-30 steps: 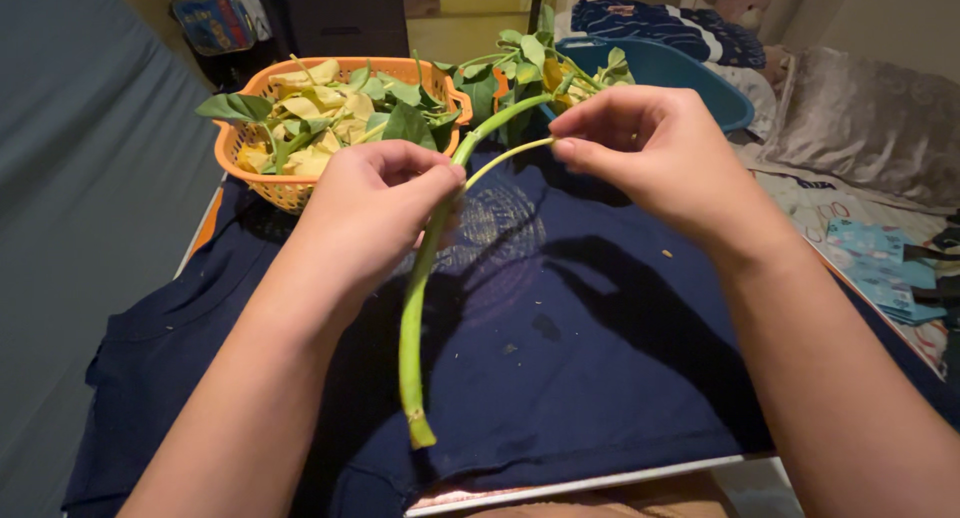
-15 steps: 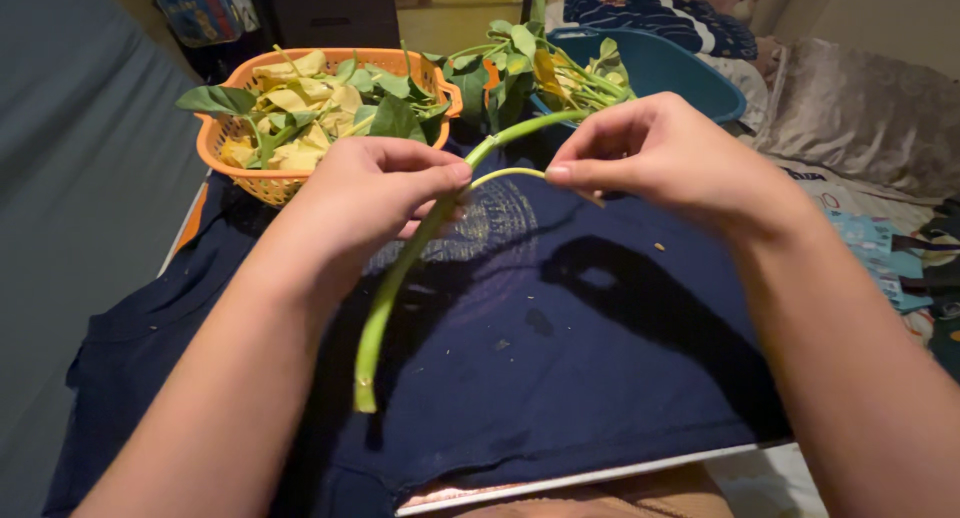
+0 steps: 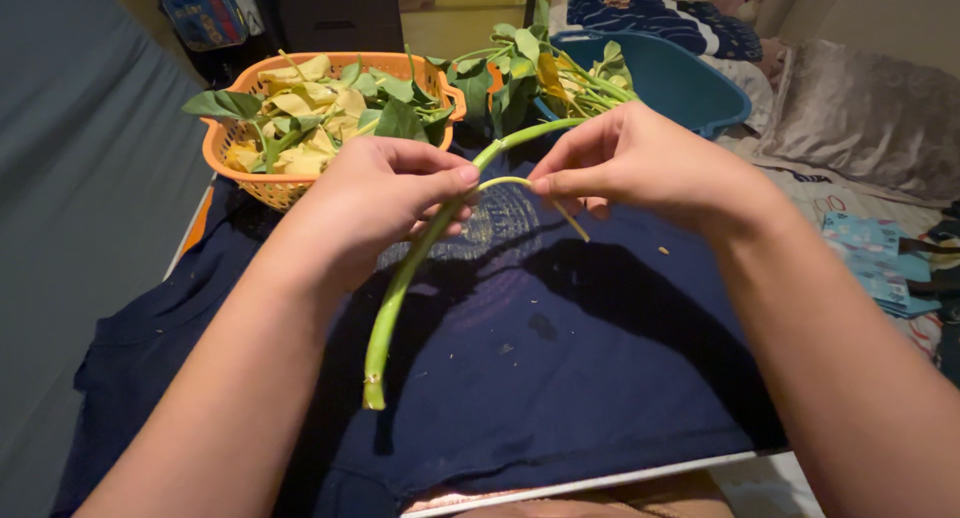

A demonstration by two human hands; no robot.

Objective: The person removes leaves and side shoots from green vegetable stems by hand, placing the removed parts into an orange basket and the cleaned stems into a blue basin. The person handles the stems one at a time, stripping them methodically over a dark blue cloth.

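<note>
My left hand grips a long green vegetable stem near its upper part; the cut end hangs down over a dark blue cloth. My right hand pinches a thin pale strip peeled off the stem, which arches between the two hands. The leafy top of the stem runs behind my right hand toward the blue basin.
An orange basket of green and yellow leaves stands at the back left. A blue basin with leafy stalks is at the back middle. Pillows and patterned bedding lie to the right. A grey surface is on the left.
My right hand has moved closer to the left, so the peeled strip arches more tightly. The stem's lower end swung a little left and back.
</note>
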